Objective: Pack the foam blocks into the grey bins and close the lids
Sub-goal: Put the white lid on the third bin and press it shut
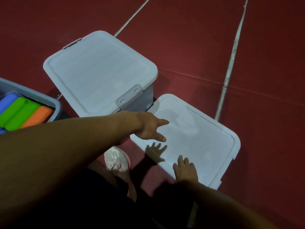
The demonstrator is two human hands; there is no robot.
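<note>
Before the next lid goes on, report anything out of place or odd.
One grey bin at the left edge stands open, its foam blocks uncovered. A loose lid lies nearby under both hands, the left hand and the right hand. The closed bin looks latched. Nothing spilled or damaged.

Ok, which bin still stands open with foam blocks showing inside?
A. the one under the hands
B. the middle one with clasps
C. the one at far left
C: the open bin at far left shows blue, green and orange foam blocks; the other two carry lids.
</note>
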